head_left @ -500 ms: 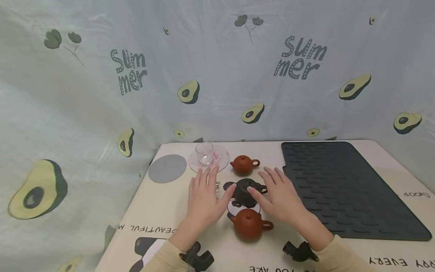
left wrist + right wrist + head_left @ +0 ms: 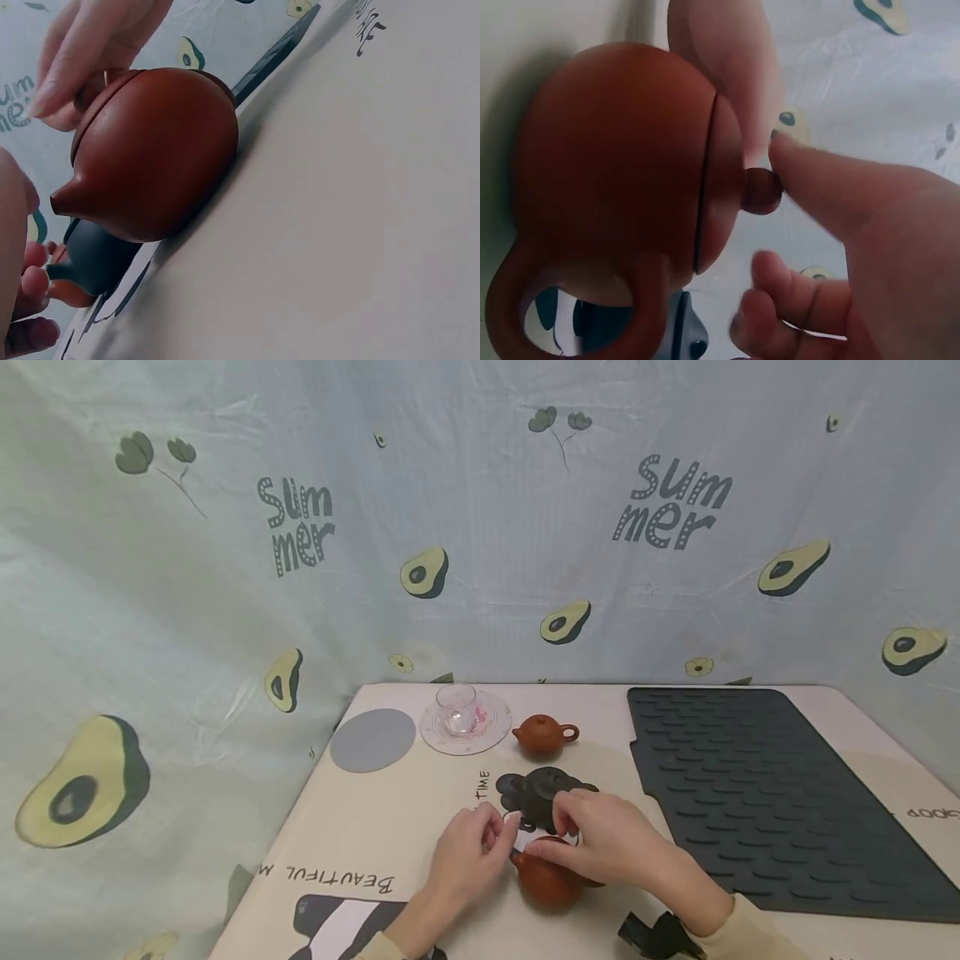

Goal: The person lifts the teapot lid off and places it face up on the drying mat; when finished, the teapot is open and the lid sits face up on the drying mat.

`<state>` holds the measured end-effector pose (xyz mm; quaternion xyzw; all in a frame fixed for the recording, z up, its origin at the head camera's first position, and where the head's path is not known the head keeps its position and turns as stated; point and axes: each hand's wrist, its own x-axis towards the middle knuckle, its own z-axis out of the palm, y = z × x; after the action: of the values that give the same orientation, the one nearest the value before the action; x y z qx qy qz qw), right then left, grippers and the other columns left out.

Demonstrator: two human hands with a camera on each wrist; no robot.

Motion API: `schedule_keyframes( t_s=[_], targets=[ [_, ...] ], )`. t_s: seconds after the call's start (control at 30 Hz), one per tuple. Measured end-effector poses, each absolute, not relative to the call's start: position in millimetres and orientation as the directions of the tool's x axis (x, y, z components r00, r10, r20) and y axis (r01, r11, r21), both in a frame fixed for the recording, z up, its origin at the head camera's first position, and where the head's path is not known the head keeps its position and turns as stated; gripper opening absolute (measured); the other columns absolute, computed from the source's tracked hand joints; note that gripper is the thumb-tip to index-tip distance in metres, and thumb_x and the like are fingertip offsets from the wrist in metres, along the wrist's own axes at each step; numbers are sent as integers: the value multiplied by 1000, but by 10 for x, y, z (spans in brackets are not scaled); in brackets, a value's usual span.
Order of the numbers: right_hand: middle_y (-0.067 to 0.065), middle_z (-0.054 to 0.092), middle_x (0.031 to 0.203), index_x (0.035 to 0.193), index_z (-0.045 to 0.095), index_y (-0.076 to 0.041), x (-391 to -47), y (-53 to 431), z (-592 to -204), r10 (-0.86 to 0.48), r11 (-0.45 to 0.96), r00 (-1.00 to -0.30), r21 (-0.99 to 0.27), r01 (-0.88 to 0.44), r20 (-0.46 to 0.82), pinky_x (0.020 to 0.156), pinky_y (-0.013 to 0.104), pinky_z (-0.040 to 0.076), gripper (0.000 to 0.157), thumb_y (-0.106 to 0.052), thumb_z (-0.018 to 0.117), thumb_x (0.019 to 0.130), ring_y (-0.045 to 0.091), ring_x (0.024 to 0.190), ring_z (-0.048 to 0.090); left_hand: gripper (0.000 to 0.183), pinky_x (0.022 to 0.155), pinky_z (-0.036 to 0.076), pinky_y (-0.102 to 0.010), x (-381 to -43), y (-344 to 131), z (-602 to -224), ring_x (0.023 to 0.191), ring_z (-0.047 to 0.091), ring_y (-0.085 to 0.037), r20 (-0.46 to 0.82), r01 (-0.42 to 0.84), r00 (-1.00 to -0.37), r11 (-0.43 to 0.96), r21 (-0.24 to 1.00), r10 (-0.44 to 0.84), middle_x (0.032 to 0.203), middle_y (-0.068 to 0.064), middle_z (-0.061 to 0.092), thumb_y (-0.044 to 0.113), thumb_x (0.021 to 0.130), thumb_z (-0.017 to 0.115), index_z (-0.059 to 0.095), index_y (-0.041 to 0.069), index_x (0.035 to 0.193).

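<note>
A large red-brown teapot (image 2: pixel 553 883) (image 2: pixel 157 150) (image 2: pixel 607 165) stands near the table's front edge, spout to the left. My right hand (image 2: pixel 551 845) (image 2: pixel 769 161) reaches over it from the right, and its thumb and a finger pinch the lid knob (image 2: pixel 761 191). Just left of the spout is my left hand (image 2: pixel 491 831) (image 2: pixel 30 307), fingers loosely curled and holding nothing that I can see. Right behind the big pot sits a dark teapot (image 2: pixel 536 789) (image 2: pixel 94 259). Farther back stands a small red-brown teapot (image 2: pixel 543 735).
A glass cup (image 2: pixel 456 708) stands on a clear saucer (image 2: pixel 497 731) at the back, with a grey round coaster (image 2: pixel 372 740) to its left. A dark ribbed mat (image 2: pixel 750 777) covers the table's right side. An avocado-print cloth hangs behind the table (image 2: pixel 360 843).
Both hands have drawn back from the dark teapot toward me. The right hand has come down on the large red-brown teapot's lid knob, and the left fingers have curled beside the spout.
</note>
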<state>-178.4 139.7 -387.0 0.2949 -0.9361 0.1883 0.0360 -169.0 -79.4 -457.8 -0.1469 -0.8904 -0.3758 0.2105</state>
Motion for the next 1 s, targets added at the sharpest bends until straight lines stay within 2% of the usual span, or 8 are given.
schedule_keyframes(
  t_s=[0.2,0.4,0.63,0.8,1.0],
  targets=[
    [-16,41,63,70,47,-28,-1789,1442,-3918,-610,720,-772,-282,-635,180,53,24,35,51,-72,68,84,2,57,40,40,54,31,-21,-1636,-771,-4598,57,38,-1,469,512,-845,638,576,255,56,19,33,31,100,64,48,27,64],
    [-17,41,62,67,47,-30,-1819,1396,-3926,-654,676,-736,-301,-673,177,53,24,33,49,-70,64,89,2,58,41,42,55,33,-22,-1647,-790,-4596,58,42,-3,442,549,-830,641,536,342,57,18,37,29,105,55,48,27,64],
    [-16,41,62,66,48,-30,-1816,1392,-3936,-652,692,-743,-280,-665,152,52,25,33,50,-73,60,89,3,58,41,46,55,33,-21,-1661,-796,-4626,57,41,-3,406,547,-835,636,544,371,56,17,37,30,107,52,48,26,62],
    [-16,41,64,65,47,-32,-1800,1392,-3940,-666,671,-725,-282,-686,175,52,24,33,47,-66,64,92,2,58,40,47,54,31,-21,-1664,-807,-4649,55,39,-2,394,543,-840,615,572,374,55,17,35,29,108,51,46,25,62],
    [-13,50,82,68,50,-32,-1818,1446,-3904,-671,617,-712,-376,-691,209,58,24,41,40,-56,63,97,3,67,47,47,52,30,-20,-1674,-794,-4645,53,38,-1,402,549,-836,596,586,374,55,17,34,28,108,51,44,24,61]
  ],
)
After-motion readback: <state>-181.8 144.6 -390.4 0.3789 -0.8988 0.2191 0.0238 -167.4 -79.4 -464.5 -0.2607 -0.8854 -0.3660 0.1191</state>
